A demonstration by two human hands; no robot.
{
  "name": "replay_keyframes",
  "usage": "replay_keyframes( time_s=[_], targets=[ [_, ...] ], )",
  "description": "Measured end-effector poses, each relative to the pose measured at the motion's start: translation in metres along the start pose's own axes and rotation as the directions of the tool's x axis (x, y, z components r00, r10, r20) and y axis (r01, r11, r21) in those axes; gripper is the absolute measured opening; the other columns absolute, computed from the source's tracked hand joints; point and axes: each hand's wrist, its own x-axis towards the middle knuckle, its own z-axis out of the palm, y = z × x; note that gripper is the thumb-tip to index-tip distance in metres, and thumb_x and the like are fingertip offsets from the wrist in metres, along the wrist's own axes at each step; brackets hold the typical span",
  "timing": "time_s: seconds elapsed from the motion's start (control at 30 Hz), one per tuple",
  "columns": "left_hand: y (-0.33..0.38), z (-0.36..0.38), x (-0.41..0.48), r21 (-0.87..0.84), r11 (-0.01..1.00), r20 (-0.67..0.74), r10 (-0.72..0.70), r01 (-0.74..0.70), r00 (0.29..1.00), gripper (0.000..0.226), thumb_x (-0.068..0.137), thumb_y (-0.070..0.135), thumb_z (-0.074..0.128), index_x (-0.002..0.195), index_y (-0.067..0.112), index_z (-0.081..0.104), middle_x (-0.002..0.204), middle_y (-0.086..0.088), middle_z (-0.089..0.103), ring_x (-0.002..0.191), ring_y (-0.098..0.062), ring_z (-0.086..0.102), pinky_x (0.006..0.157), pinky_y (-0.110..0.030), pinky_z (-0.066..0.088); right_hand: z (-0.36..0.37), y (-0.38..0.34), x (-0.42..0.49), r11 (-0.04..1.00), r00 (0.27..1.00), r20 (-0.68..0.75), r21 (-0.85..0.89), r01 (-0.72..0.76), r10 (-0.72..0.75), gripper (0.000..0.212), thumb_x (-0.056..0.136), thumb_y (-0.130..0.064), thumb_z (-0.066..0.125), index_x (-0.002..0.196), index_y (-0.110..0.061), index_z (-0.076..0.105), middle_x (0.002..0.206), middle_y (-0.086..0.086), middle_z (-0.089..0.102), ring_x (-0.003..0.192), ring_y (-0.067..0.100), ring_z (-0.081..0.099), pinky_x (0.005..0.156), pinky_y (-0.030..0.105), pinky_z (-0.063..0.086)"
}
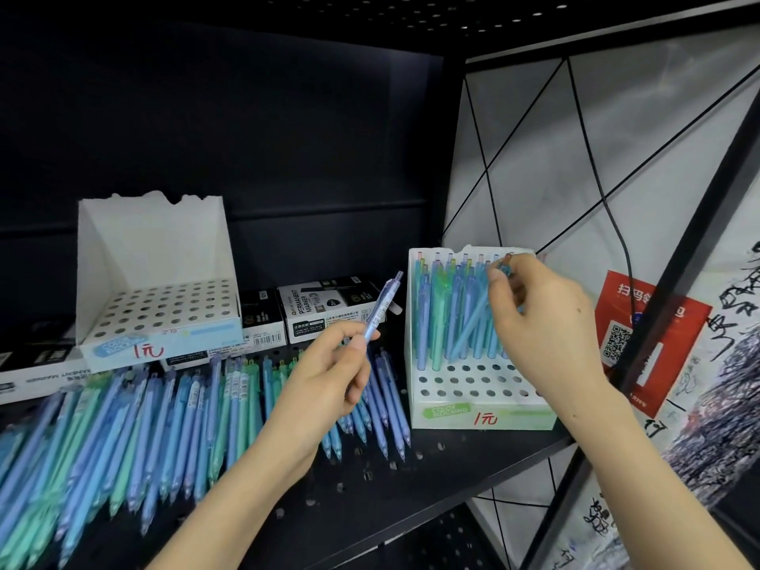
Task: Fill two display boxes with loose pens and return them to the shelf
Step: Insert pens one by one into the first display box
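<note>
Two white display boxes with hole grids stand on the black shelf [452,479]. The left box [164,318] holds no pens. The right box [473,409] has several blue and green pens upright in its back rows. My right hand [547,322] pinches the top of a light blue pen [473,327] that leans slanted in that box. My left hand [329,372] grips a purple-blue pen [380,310], its clicker end pointing up and right. Several loose pens [144,425] lie in a row on the shelf between the boxes.
Black-and-white permanent marker cartons [325,310] sit behind the loose pens. More cartons [33,364] lie at the far left. A red QR-code sticker [641,343] and a black cable hang on the right side panel. The shelf's front edge runs diagonally below the right box.
</note>
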Motion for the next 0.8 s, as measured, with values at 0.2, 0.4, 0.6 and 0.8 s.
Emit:
replay_keyframes(
  time_s=[0.2,0.4,0.6,0.8],
  targets=[
    [-0.003,0.001,0.001,-0.008,1.000,0.033,-0.010,0.011,0.999,0.019,0.095,0.026,0.046,0.101,0.029,0.063,0.064,0.005,0.051,0.057,-0.006,0.045,0.051,-0.018,0.036,0.003,0.003,-0.001,1.000,0.999,0.033,-0.024,0.008,-0.007,0.020,0.095,-0.022,0.046,0.095,-0.008,0.060,0.056,-0.004,0.051,0.050,0.008,0.045,0.049,0.018,0.029],
    [-0.005,0.001,0.000,0.015,1.000,0.028,0.001,-0.001,1.000,0.019,0.093,0.022,0.049,0.100,0.029,0.065,0.066,0.012,0.055,0.063,-0.001,0.051,0.056,-0.015,0.041,0.017,0.003,-0.006,0.997,0.998,0.031,0.056,-0.056,0.055,0.027,0.093,-0.019,0.052,0.118,-0.008,0.057,0.062,-0.005,0.055,0.058,0.013,0.051,0.059,0.026,0.042],
    [-0.009,0.002,0.000,0.069,0.998,0.068,0.008,-0.012,0.998,0.019,0.094,0.021,0.050,0.104,0.027,0.064,0.065,0.017,0.056,0.065,-0.001,0.051,0.057,-0.017,0.040,0.028,-0.002,-0.014,0.985,0.994,-0.050,0.148,-0.086,0.094,0.021,0.088,-0.013,0.059,0.109,-0.010,0.056,0.060,-0.011,0.048,0.054,0.003,0.048,0.058,0.025,0.044],
    [-0.009,0.004,0.000,0.074,0.997,0.079,0.026,-0.032,0.996,0.019,0.093,0.021,0.051,0.105,0.029,0.064,0.066,0.017,0.057,0.067,-0.003,0.051,0.058,-0.019,0.041,0.034,-0.004,-0.019,0.995,0.998,0.026,0.086,-0.052,0.050,0.028,0.090,-0.017,0.057,0.118,-0.015,0.055,0.069,-0.003,0.059,0.060,0.014,0.056,0.061,0.032,0.048]
  ],
)
